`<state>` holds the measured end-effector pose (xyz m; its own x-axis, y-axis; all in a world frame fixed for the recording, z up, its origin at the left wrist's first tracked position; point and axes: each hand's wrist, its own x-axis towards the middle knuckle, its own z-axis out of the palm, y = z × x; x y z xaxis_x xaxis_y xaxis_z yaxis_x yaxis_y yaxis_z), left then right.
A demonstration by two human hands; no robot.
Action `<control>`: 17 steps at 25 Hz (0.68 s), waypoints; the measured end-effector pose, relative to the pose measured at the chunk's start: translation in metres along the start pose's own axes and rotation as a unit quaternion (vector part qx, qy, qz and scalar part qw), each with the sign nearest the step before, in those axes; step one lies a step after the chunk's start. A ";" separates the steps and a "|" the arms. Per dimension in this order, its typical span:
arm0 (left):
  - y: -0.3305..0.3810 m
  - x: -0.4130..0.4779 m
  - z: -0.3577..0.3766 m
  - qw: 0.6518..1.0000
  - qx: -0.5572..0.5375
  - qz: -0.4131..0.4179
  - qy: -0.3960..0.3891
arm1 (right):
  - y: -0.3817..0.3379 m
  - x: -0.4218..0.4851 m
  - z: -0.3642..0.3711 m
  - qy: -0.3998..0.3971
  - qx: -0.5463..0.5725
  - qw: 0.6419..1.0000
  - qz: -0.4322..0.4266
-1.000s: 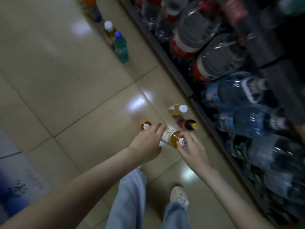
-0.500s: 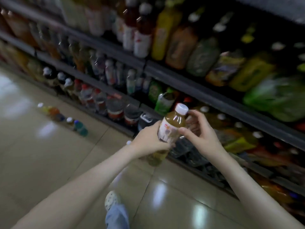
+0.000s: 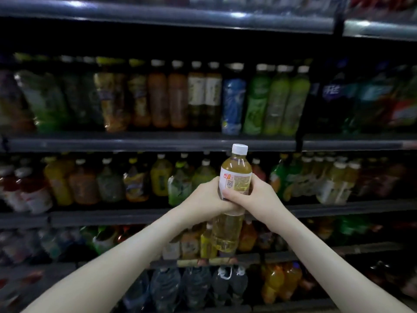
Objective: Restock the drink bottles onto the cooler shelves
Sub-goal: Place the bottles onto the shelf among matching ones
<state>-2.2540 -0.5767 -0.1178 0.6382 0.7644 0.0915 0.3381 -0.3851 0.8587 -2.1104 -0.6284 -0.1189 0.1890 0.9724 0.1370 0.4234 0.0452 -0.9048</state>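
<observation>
Two hands, the left hand and the right hand, are gripping one yellow drink bottle that is wearing one white cap. On the cooler shelves, four stocked rows are showing. In the row at twelve o'clock, two orange-brown bottles, two pale-labelled bottles and one blue bottle are standing, with three green bottles towards one o'clock; the rest are blurring past counting.

Bottle raised off floor, now upright, apparently facing shelves.
</observation>
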 end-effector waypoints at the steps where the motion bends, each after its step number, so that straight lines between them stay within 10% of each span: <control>1: 0.008 0.019 0.005 1.000 0.010 0.010 -0.008 | 0.003 0.006 -0.018 0.018 0.004 1.000 -0.005; 7: 0.035 0.126 0.002 0.980 0.163 0.108 0.026 | 0.014 0.068 -0.105 0.110 0.032 0.993 -0.027; 11: 0.048 0.203 -0.016 0.920 0.241 0.165 0.262 | 0.021 0.108 -0.167 0.185 0.044 0.981 -0.035; 17: 0.031 0.269 -0.030 0.938 0.119 -0.016 0.326 | 0.048 0.153 -0.222 0.208 0.046 0.977 -0.019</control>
<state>-2.0925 -0.3677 -0.0518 0.0935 0.9009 0.4238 0.5440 -0.4027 0.7362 -1.8642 -0.5288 -0.0515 0.5262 0.7931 0.3066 0.3599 0.1190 -0.9254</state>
